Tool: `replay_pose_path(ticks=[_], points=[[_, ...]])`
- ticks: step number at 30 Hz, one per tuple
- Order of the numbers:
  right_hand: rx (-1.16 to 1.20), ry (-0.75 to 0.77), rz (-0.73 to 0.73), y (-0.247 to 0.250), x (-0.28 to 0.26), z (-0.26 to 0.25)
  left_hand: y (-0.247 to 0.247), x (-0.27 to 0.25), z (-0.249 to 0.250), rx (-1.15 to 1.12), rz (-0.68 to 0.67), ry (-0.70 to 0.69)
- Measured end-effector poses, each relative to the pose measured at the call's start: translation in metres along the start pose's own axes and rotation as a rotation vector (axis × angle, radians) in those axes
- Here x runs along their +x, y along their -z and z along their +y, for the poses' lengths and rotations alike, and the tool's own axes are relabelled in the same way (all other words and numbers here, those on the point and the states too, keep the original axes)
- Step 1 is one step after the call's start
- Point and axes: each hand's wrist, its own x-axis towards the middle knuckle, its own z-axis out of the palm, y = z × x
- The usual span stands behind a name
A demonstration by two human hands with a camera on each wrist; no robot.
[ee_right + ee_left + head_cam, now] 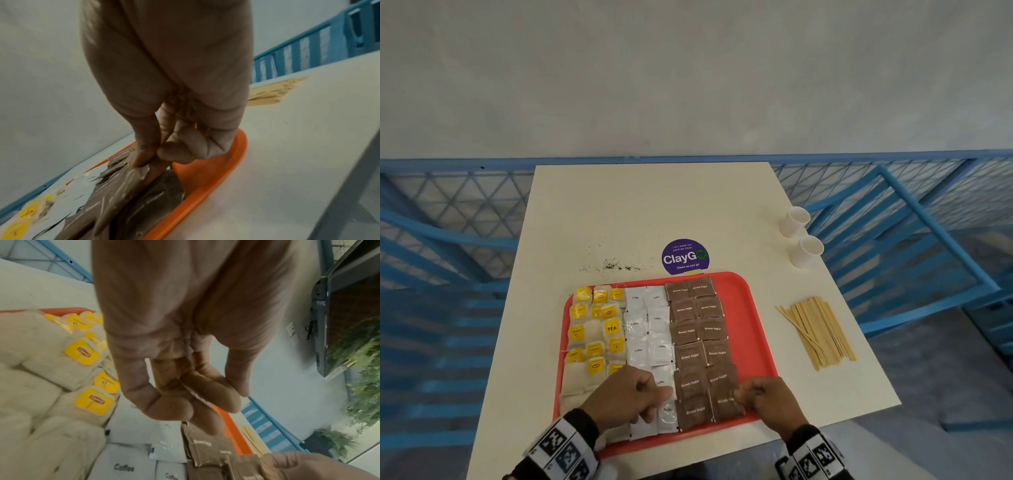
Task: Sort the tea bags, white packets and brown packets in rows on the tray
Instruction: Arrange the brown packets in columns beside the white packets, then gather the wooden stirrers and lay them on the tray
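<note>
The brown packets lie in two columns on the right part of the tray, the white packets in two columns at its middle, the tea bags in looser columns at its left; all three kinds are on the tray and grouped, so I judge the sort nearly complete, with only squaring-up left. The right hand pinches the right edge of the nearest brown packet between thumb and forefinger, the other fingers curled under; the wrist view confirms the grasp and shows the paper creased at the pinch. The left hand hovers over the near white packets with fingers loosely curled; its wrist view shows nothing between them, so it holds nothing. Risks: the packets overlap edge on edge, so dragging the pinched one may shift its neighbours and break the column; the near white packets already overhang the tray's front rim and a brush of the left hand could tip them off; the tea bags lie crowded and uneven, and a snagged string would pull several askew. Beyond the tray the table carries a purple sticker, scattered tea dust, two cups and stir sticks, all well apart from the work.
</note>
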Motion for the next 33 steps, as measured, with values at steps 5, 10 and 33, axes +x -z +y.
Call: replay_pose_path(ticks=[5, 10, 33], points=[[-0.096, -0.002, 0.195, -0.001, 0.000, 0.004, -0.003, 0.003, -0.005, -0.016, 0.020, 0.021], [-0.144, 0.077, 0.228, 0.002, -0.011, 0.012, -0.008, 0.011, -0.001, -0.037, 0.013, 0.027], [-0.325, -0.141, 0.558, 0.188, 0.134, 0.049, -0.176, 0.233, 0.160, -0.213, 0.007, 0.300]])
